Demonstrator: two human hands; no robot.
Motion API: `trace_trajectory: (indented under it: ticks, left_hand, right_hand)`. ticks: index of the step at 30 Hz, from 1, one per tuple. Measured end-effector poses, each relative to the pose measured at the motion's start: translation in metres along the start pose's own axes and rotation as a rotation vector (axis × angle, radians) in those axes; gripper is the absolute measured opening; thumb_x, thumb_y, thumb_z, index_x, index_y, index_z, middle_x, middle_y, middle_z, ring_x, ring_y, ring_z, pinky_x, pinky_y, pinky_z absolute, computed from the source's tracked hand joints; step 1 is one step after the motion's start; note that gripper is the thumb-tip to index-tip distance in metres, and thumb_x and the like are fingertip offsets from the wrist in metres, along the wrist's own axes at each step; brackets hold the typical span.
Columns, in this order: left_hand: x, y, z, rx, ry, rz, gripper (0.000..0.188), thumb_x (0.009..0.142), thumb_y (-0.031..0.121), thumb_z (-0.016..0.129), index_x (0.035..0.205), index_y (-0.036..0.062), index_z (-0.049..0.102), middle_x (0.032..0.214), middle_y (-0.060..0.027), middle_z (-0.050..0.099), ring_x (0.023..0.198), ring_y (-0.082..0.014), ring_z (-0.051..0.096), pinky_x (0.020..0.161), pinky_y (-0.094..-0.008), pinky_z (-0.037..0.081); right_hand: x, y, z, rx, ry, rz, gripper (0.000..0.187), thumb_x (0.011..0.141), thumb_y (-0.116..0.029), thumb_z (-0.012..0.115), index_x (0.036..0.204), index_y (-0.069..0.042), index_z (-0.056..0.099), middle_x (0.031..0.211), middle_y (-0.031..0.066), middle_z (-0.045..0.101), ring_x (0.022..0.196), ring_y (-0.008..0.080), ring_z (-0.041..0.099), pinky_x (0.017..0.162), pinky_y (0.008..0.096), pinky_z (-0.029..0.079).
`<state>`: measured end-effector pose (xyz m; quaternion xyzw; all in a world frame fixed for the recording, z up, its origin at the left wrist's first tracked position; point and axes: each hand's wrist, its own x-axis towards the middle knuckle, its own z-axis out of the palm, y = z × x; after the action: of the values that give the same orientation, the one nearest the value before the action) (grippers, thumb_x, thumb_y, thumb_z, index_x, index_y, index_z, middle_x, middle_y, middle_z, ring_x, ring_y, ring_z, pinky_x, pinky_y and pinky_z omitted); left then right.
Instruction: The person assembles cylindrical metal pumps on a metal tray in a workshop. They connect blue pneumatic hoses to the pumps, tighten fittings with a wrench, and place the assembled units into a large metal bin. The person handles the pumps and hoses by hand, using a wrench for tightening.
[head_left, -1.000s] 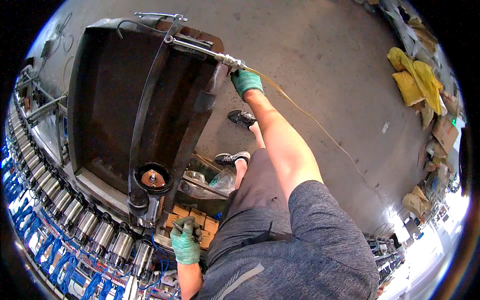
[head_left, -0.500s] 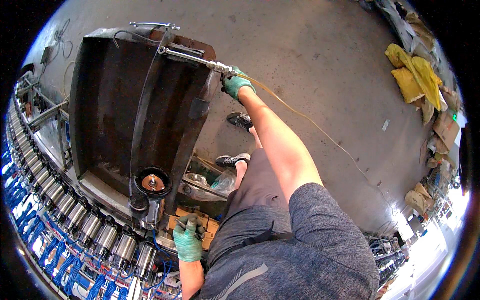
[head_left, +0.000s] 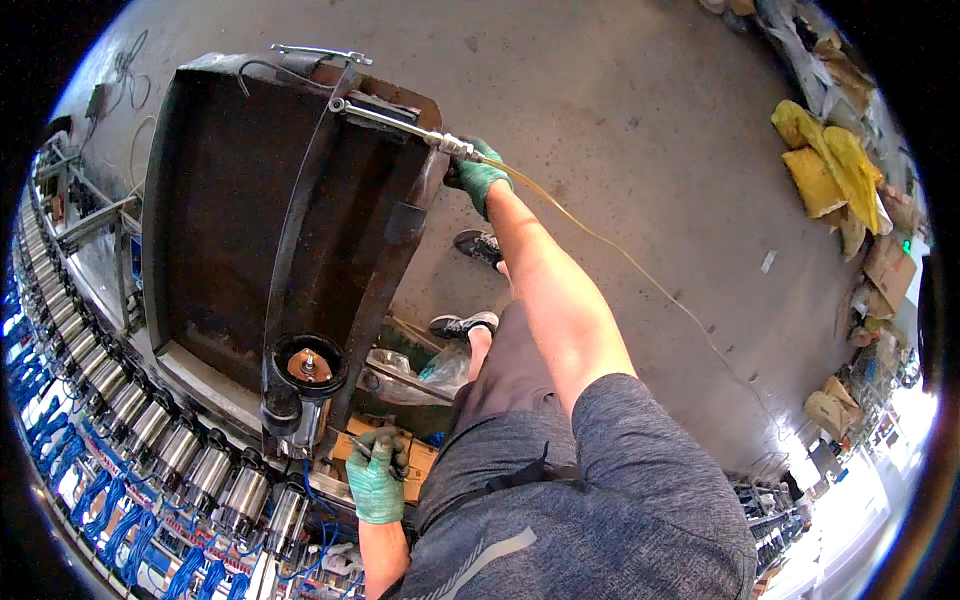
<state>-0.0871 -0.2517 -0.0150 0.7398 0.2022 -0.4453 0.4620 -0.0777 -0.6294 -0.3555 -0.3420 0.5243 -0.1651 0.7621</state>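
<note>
My right hand [head_left: 482, 175], in a green glove, is closed at the metal coupling [head_left: 452, 146] where a yellow hose [head_left: 590, 228] joins a long thin metal rod [head_left: 385, 118]. The rod lies across the far end of a dark metal trough [head_left: 235, 200]. My left hand [head_left: 377, 475], also gloved in green with dark fingertips, is curled near the trough's near end. Whatever its fingers hold, if anything, cannot be made out. Just left of it, a silver cylindrical motor [head_left: 303, 420] stands upright, with a black round rim [head_left: 335, 372] and a copper-coloured centre with a shaft.
A row of silver motors [head_left: 180, 450] with blue cables curves along the left. Cardboard [head_left: 420, 462] and plastic bags [head_left: 445, 370] lie beside my legs. A wrench-like bar [head_left: 320, 52] rests on the trough's far edge. Yellow sacks [head_left: 830, 155] and boxes are piled at the right.
The trough and rod sit slightly farther right in the picture. My right hand remains at the coupling and has shifted a little with it. My left hand stays curled in nearly the same place.
</note>
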Motion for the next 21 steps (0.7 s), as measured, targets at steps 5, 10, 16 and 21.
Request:
trace_trajectory:
  ticks: [5, 10, 16, 21]
  left_hand:
    - [0.0, -0.006, -0.003, -0.046, 0.011, 0.005, 0.042, 0.087, 0.033, 0.08, 0.109, 0.0006, 0.065, 0.081, -0.0035, 0.062, 0.061, -0.0104, 0.056, 0.052, -0.0238, 0.045]
    - [-0.001, -0.003, -0.002, -0.05, 0.03, 0.01, 0.043, 0.087, 0.033, 0.08, 0.11, 0.0006, 0.064, 0.082, -0.0037, 0.062, 0.061, -0.0104, 0.057, 0.052, -0.0239, 0.045]
    - [0.001, 0.002, 0.003, -0.043, 0.013, 0.003, 0.041, 0.089, 0.032, 0.079, 0.11, 0.0006, 0.064, 0.081, -0.0035, 0.062, 0.061, -0.0106, 0.057, 0.051, -0.024, 0.045]
    - [-0.001, 0.004, 0.005, -0.042, 0.005, 0.017, 0.04, 0.089, 0.032, 0.078, 0.11, 0.0007, 0.064, 0.079, -0.0036, 0.061, 0.06, -0.0108, 0.056, 0.05, -0.0243, 0.045]
  right_hand:
    - [-0.015, -0.017, 0.012, 0.114, 0.053, 0.073, 0.029, 0.098, -0.012, 0.06, 0.127, -0.006, 0.06, 0.104, 0.0075, 0.067, 0.085, 0.0175, 0.066, 0.072, 0.0316, 0.059]
    - [-0.013, -0.025, 0.013, -0.06, 0.12, 0.039, 0.028, 0.097, -0.007, 0.06, 0.124, -0.004, 0.06, 0.103, 0.0083, 0.067, 0.084, 0.0166, 0.065, 0.074, 0.0316, 0.06]
    - [0.005, -0.007, 0.002, -0.055, 0.075, -0.068, 0.026, 0.097, -0.006, 0.058, 0.123, -0.004, 0.061, 0.1, 0.0077, 0.068, 0.086, 0.0162, 0.065, 0.075, 0.0312, 0.06]
    - [-0.002, -0.012, -0.008, 0.017, -0.004, 0.007, 0.036, 0.1, -0.027, 0.055, 0.132, -0.009, 0.054, 0.109, 0.008, 0.066, 0.086, 0.0215, 0.066, 0.071, 0.0367, 0.058]
